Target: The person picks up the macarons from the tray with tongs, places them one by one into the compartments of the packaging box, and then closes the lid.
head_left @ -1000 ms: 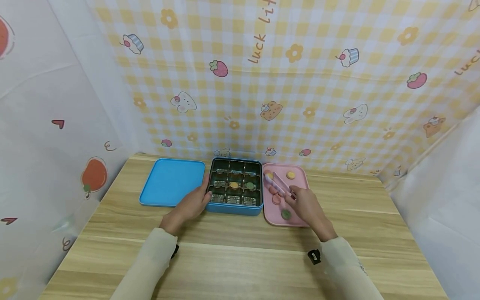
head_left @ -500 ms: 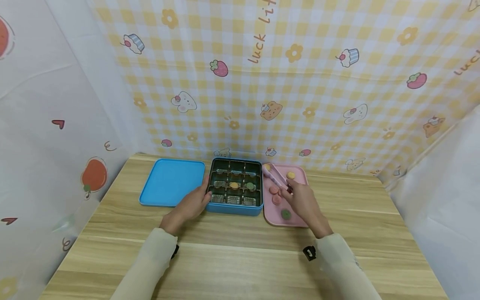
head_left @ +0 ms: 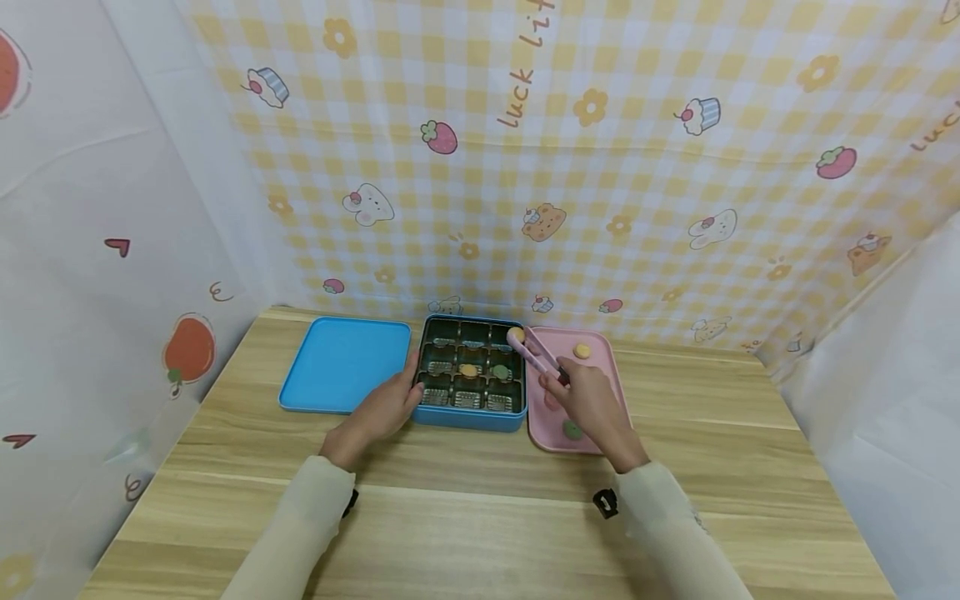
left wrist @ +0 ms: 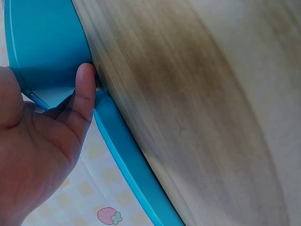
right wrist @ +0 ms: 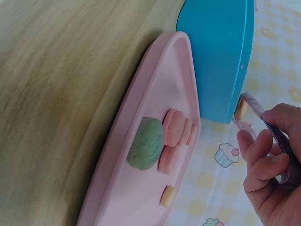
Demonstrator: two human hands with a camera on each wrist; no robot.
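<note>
In the head view, my left hand point(head_left: 381, 408) holds the left side of a blue box point(head_left: 468, 418), thumb over the rim and fingers along the outer wall. The box has a dark divided insert, with a yellow macaron point(head_left: 468, 371) in the middle compartment and a green macaron point(head_left: 501, 372) right of it. My right hand point(head_left: 596, 404) grips pink tongs point(head_left: 528, 353). Between their tips is another yellow macaron point(head_left: 517, 335), above the box's back right corner. Below this hand lies a pink tray point(right wrist: 136, 188) with pink macarons point(right wrist: 174, 127) and a green macaron point(right wrist: 145, 143).
One yellow macaron point(head_left: 581, 351) sits at the back of the tray. Left of the box lies a flat blue lid point(head_left: 345, 364). A checked cloth point(head_left: 480, 183) hangs behind the wooden table point(head_left: 465, 517), and white cloth stands on both sides.
My right hand has lifted the yellow macaron off the tray with the tongs and carried it left to the box's right edge. My left hand has stayed on the box.
</note>
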